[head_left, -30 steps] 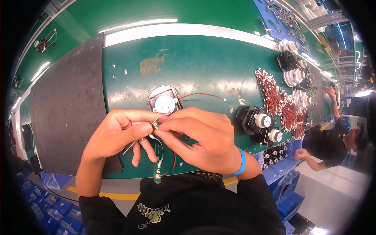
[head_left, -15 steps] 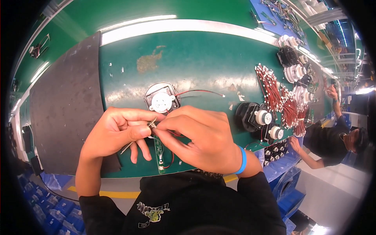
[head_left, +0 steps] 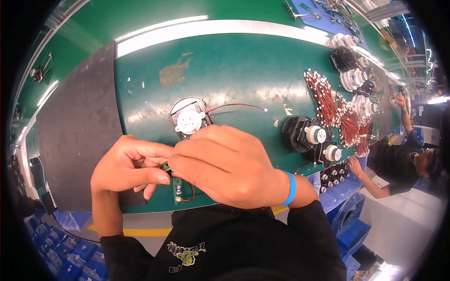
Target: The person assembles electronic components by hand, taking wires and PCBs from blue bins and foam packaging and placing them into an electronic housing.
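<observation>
A small green circuit board [head_left: 165,166] is pinched between the thumb and forefinger of my left hand [head_left: 129,164]. My right hand [head_left: 229,168], with a blue band at its wrist, presses its closed fingertips against the board's right end; what they grip is hidden behind them. A green board strip [head_left: 177,189] with a red and black wire shows just below my fingers; I cannot tell whether it joins the pinched board. Beyond my hands lies a black-framed unit with a round white part [head_left: 190,121], its red and black lead [head_left: 234,105] stretching right to a small white plug.
Bundles of dark red wires [head_left: 323,100] with white plugs lie at right. Nearer stand black housings [head_left: 297,135] with round white parts; more units [head_left: 354,79] line the far right. A dark mat [head_left: 77,136] covers the left. A co-worker [head_left: 398,164] is at right.
Both hands have shifted slightly left and down with the small board. My right hand has turned, so its back now hides more of the fingertips. The view has moved a little.
</observation>
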Demonstrator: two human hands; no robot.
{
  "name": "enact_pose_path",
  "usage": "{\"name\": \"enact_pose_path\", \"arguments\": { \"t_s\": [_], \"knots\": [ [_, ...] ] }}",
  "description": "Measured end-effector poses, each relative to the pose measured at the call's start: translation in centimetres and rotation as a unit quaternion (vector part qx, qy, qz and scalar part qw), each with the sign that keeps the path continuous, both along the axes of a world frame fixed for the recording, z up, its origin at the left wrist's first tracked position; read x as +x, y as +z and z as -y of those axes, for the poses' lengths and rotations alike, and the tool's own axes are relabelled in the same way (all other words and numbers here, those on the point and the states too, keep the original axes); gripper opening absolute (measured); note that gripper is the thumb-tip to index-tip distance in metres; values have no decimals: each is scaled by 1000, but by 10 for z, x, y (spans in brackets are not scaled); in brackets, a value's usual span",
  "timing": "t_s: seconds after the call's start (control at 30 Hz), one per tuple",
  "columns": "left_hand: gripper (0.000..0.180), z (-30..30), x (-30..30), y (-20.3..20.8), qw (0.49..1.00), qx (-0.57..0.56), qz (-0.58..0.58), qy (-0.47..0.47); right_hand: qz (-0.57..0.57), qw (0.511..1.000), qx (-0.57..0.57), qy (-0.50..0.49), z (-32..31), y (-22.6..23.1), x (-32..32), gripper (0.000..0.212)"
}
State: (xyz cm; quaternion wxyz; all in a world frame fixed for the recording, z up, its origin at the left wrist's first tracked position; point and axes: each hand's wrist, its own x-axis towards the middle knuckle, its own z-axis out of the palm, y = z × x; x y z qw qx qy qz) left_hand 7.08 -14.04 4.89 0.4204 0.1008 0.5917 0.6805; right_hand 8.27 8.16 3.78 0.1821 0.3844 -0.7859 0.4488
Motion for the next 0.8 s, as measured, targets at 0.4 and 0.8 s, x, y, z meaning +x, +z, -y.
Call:
{"name": "enact_pose_path", "arguments": {
  "t_s": [0.4,0.8],
  "knots": [
    [27,-5,-2,4,1000,11,-19,19,50,996,-33,61,-11,18,-22,19],
    [44,3,-11,-9,900,321,43,291,357,924,84,-111,-24,11,-25,31]
  ]
}}
